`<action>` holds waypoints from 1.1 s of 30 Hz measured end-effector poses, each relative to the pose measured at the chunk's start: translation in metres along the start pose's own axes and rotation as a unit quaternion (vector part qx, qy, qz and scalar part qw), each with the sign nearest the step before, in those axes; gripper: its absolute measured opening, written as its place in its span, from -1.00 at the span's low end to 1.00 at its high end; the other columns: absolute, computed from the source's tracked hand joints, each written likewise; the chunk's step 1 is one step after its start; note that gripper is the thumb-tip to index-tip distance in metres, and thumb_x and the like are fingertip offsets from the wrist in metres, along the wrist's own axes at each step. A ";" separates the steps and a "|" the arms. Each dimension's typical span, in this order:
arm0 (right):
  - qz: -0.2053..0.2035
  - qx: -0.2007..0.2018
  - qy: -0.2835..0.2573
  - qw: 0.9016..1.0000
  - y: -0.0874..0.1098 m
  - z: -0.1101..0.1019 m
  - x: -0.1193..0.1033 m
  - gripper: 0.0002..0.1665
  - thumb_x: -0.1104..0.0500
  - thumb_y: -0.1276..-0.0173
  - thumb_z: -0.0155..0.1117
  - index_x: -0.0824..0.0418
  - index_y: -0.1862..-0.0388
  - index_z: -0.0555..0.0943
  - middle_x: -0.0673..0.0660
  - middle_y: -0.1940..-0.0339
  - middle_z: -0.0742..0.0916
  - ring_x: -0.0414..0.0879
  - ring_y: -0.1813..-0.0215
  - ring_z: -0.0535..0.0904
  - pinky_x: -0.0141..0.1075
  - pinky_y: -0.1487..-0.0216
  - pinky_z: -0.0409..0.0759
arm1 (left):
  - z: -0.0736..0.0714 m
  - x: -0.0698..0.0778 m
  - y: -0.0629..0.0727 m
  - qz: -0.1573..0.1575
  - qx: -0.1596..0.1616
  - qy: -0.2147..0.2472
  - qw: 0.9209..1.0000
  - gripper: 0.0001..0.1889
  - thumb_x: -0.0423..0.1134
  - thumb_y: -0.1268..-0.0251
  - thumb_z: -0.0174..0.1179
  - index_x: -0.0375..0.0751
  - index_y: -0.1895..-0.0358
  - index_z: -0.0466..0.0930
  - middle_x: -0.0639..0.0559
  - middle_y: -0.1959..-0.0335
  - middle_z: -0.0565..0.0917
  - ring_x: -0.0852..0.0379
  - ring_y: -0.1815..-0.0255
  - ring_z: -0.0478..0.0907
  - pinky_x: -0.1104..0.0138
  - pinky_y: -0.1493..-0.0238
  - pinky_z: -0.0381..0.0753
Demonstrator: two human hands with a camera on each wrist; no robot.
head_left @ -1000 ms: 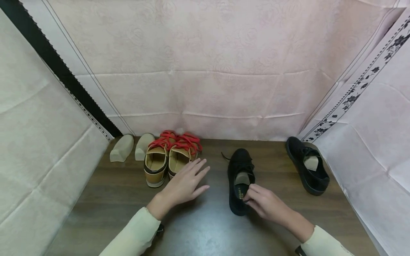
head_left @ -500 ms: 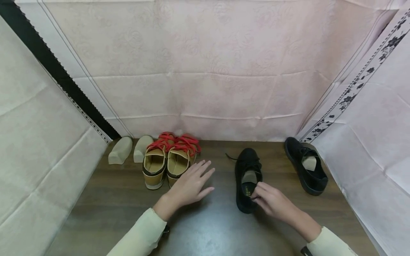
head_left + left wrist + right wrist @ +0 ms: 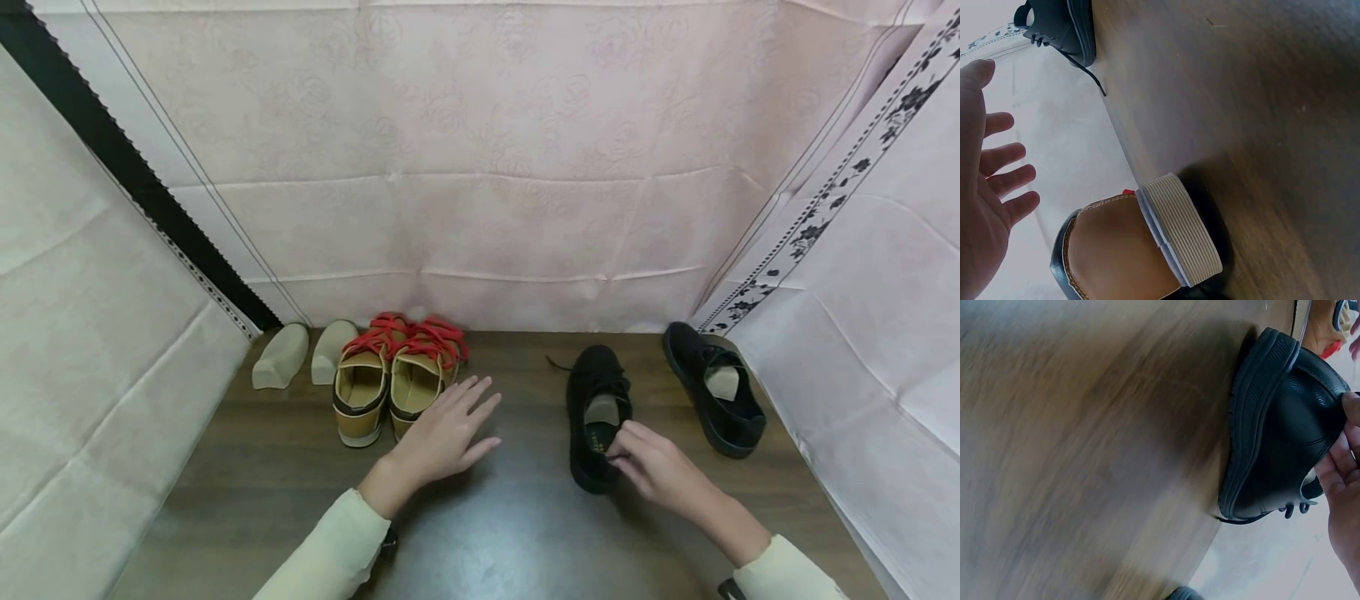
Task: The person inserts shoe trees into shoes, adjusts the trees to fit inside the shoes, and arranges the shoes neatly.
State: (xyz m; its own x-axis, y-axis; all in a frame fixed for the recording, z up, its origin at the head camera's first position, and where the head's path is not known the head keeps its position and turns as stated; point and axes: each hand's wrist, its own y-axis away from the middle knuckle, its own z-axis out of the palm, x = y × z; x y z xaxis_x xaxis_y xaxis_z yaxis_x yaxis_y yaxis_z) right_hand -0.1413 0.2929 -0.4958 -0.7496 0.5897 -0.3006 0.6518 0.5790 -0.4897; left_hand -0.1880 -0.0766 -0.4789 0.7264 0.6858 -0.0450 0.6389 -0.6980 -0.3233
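"While the left hand is being held near the tan shoes, what is being done with the right hand?"

"The black shoe is being gripped by it; the rim at the heel end is being pinched between thumb and fingers, as is being shown closely in the right wrist view."

"And where is that shoe being held?"

"Between the tan pair and a second black shoe, with its toe being pointed towards the patterned cloth. Whether its sole is being rested flat on the wood-grain surface cannot be told."

"How is the left hand being posed?"

"Its fingers are being spread apart with nothing being gripped, and in the head view part of the nearer tan shoe is being covered by it."

"What else is being seen?"

"A pale insert is being held inside the gripped shoe, and a white insert inside the second one. The tan pair is being topped by red laces, and two pale blocks are being displayed just to its left. A black lace is being trailed from the gripped shoe's left side."
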 end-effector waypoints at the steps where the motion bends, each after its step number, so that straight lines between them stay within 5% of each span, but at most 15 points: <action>1: 0.000 0.002 0.001 1.000 0.001 -0.001 0.002 -0.57 0.46 -0.04 0.57 0.07 0.24 0.61 -0.14 0.22 0.61 -0.31 0.20 0.62 -0.66 0.13 0.54 | 0.000 0.000 0.000 0.001 0.002 0.000 1.000 -0.33 0.23 -0.52 0.10 -0.13 -0.47 0.46 -0.20 -0.52 0.41 -0.16 -0.55 0.35 0.01 -0.54 0.34; 33: 0.035 0.021 0.077 0.996 0.022 -0.032 0.049 -0.54 0.52 0.04 0.55 0.09 0.29 0.59 -0.13 0.27 0.61 -0.25 0.24 0.63 -0.67 0.15 0.51 | 0.011 0.012 -0.014 0.009 -0.039 -0.002 0.999 -0.33 0.28 -0.55 0.01 -0.09 -0.49 0.45 -0.16 -0.55 0.38 -0.14 -0.56 0.34 0.05 -0.56 0.31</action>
State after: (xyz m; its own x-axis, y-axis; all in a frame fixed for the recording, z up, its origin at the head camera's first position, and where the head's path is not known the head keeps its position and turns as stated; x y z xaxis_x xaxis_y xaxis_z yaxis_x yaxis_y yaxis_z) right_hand -0.1602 0.3526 -0.4950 -0.6744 0.7087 -0.2072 0.6935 0.5116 -0.5073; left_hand -0.1914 -0.0562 -0.4848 0.7372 0.6735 -0.0541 0.6433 -0.7241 -0.2487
